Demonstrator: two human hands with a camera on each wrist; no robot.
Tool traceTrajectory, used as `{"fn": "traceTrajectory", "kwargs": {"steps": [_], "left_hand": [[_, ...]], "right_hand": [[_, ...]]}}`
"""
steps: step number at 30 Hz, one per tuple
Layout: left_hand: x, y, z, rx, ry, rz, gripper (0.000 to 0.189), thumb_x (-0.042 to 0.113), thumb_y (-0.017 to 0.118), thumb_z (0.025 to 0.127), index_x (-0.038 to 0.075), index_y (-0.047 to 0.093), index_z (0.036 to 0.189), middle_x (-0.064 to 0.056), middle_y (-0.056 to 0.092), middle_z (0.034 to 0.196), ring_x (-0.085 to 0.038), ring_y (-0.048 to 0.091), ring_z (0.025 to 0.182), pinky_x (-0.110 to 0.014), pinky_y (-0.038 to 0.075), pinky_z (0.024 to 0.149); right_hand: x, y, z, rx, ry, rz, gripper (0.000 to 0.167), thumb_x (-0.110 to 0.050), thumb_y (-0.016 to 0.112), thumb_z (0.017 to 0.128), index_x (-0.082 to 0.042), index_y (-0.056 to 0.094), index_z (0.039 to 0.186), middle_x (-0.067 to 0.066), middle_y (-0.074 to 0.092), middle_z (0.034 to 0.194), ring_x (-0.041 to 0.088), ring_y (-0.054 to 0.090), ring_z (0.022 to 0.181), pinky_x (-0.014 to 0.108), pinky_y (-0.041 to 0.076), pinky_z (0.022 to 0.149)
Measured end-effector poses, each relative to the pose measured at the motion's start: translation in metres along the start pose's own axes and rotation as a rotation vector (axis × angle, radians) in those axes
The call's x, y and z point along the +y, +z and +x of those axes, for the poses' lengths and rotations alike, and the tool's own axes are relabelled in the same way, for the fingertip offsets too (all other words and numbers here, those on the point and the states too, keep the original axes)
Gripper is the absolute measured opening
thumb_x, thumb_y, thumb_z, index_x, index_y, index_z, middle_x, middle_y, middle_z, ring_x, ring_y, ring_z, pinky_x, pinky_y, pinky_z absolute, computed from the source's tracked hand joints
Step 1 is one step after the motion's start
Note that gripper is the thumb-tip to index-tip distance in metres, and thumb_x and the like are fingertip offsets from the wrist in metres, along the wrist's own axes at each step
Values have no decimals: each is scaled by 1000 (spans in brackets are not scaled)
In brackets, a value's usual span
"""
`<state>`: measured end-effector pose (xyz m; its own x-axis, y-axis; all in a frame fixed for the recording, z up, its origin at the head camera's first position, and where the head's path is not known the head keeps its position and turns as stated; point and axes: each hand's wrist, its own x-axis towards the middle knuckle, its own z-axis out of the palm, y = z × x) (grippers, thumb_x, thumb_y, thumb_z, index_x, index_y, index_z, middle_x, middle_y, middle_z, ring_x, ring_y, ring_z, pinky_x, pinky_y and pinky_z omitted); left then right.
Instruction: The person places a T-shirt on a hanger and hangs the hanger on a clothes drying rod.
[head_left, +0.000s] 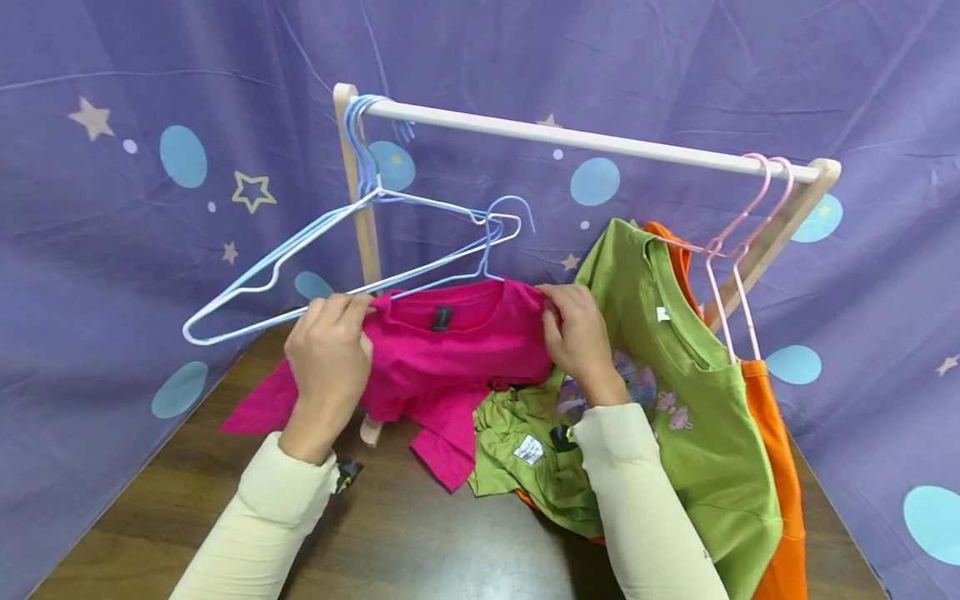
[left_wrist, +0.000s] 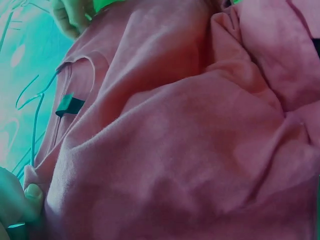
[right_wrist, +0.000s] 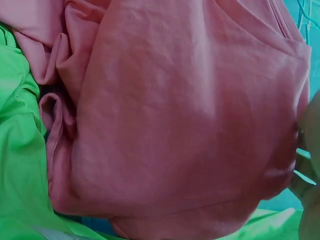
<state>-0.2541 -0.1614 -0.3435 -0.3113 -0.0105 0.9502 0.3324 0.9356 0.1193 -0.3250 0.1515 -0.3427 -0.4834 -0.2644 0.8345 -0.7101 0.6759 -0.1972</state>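
A magenta T-shirt (head_left: 457,358) hangs between my hands above the table, its dark neck label (head_left: 442,317) facing me. My left hand (head_left: 328,354) pinches one shoulder of the shirt, and my right hand (head_left: 583,337) pinches the other. A light blue hanger (head_left: 486,250) has its hook rising above the neckline; its lower part is inside or behind the shirt. In the left wrist view the shirt (left_wrist: 165,150) fills most of the picture, with the hook (left_wrist: 30,97) at left. The right wrist view shows the shirt front (right_wrist: 185,120) and my right hand (right_wrist: 311,160) at the edge.
A rack with a white rail (head_left: 570,133) stands behind. Blue and white hangers (head_left: 281,262) hang at its left end. At right, pink hangers (head_left: 738,237) carry a green shirt (head_left: 712,442) and an orange garment (head_left: 783,500). Crumpled green cloth (head_left: 510,467) lies on the wooden table (head_left: 420,533).
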Motion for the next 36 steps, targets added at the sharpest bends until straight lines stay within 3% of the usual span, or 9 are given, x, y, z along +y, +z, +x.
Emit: {"fn": "traceTrajectory", "kwargs": {"steps": [3, 6, 11, 17, 30, 36], "left_hand": [[-1, 1, 1, 21, -24, -4, 31, -15, 56, 77, 2, 75, 96, -13, 70, 86, -38, 58, 73, -47, 46, 56], [-2, 3, 2, 37, -48, -13, 28, -14, 57, 80, 2, 75, 94, -13, 69, 85, -38, 58, 73, -47, 46, 56], [-3, 6, 2, 50, -76, -15, 26, -13, 59, 81, 3, 75, 92, -12, 69, 83, -37, 58, 73, -48, 45, 56], [-3, 7, 2, 24, -66, -4, 25, -11, 60, 82, 2, 76, 95, -13, 70, 85, -37, 59, 73, -46, 46, 55], [-3, 6, -1, -10, -57, 2, 21, -8, 62, 86, 3, 77, 96, -11, 72, 86, -36, 60, 74, -45, 45, 51], [-3, 4, -1, -20, -39, -5, 22, -7, 63, 86, 4, 78, 98, -11, 72, 87, -35, 60, 74, -44, 46, 52]], "right_hand": [[3, 2, -3, 22, 20, -24, 34, 8, 51, 86, 5, 70, 114, 20, 71, 110, 40, 61, 107, 47, 46, 99], [6, 4, -6, 33, 70, -54, 32, 10, 52, 88, 6, 69, 115, 22, 69, 113, 42, 60, 110, 48, 46, 102], [9, 11, -12, 51, 174, -69, 20, 1, 58, 97, 4, 68, 115, 22, 68, 114, 42, 60, 111, 50, 46, 101], [11, 17, -24, 82, 270, -9, 20, -8, 59, 102, 3, 67, 117, 22, 67, 115, 39, 62, 112, 49, 48, 99], [11, 21, -51, 341, 250, -2, 14, -5, 69, 96, 3, 73, 107, 20, 69, 106, 42, 60, 98, 50, 46, 88], [10, 20, -53, 398, 247, 3, 11, 1, 69, 93, 2, 74, 103, 20, 70, 105, 43, 59, 93, 50, 45, 84]]}}
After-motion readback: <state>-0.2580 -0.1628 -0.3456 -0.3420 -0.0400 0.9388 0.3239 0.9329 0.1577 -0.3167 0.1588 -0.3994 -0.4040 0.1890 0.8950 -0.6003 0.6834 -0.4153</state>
